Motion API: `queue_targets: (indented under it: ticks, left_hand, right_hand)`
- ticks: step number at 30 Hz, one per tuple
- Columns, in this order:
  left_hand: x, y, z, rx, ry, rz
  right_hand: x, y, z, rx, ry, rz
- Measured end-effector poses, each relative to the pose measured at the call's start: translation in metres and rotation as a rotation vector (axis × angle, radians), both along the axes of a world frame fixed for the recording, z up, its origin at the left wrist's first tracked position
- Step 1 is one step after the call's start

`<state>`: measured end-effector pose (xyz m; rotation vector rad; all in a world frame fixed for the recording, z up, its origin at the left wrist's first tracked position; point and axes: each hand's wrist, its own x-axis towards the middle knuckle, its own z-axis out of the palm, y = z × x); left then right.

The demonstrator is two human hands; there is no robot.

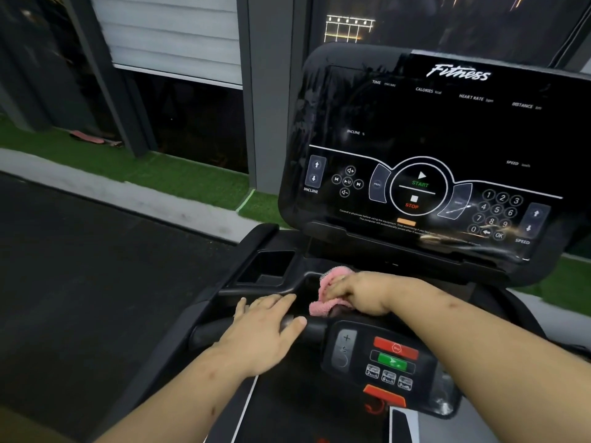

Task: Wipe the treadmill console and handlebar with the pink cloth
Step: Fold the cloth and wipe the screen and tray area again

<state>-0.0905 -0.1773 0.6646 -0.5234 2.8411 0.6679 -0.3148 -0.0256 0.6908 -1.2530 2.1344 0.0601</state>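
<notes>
- Nearest, both bare forearms reached forward from the lower corners.
- Between them sat the small black panel (pixel 383 362), a red button on top, a green one under it, three little keys below and an orange-red tab at its near edge.
- The left hand (pixel 265 330) lay flat on the handlebar (pixel 204 335), left of the panel: fingers straight, thumb spread toward the panel, its grip apart and holding nothing.
- The handlebar ran dark and rounded under that palm and met the panel's left side.
- Just beyond the bar, the right hand (pixel 358 292) had its grip clamped on the cloth (pixel 321 308), fingers curled over it, knuckles up.
- The cloth was pink and bunched, pressed on the black ledge (pixel 303 297) between handlebar and console, folds poking out left of the fingers and behind them.
- The left fingertips lay near the cloth, a gap between them.
- Left of the cloth sat an open rectangular pocket (pixel 265 266) in the black plastic.
- Farther up stood the console (pixel 431 139), tilted, glossy black, display dark, START and STOP ringed at its middle, number keys right, INCLINE arrows left; streaks showed on its lower right.
- Behind it all lay green turf (pixel 192 177) and a pale blind (pixel 169 33) lowered partway over a dark window (pixel 192 129).
</notes>
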Motion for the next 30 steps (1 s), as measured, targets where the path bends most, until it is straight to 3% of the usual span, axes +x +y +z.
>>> queue_targets:
  ticks: [5, 21, 24, 30]
  left_hand:
    - [-0.002, 0.004, 0.003, -0.006, 0.011, -0.005]
    - [-0.01, 0.018, 0.001, -0.025, 0.063, -0.055]
    - [-0.008, 0.016, 0.001, -0.025, 0.083, -0.047]
    - [-0.012, 0.012, 0.005, 0.003, 0.08, -0.021]
  right_hand:
    - [0.017, -0.002, 0.028, 0.104, -0.061, 0.033]
    - [0.036, 0.031, 0.06, 0.03, -0.235, -0.041]
    - [0.036, 0.057, 0.053, -0.024, -0.242, -0.137]
    - [0.007, 0.072, 0.036, 0.115, -0.164, -0.387]
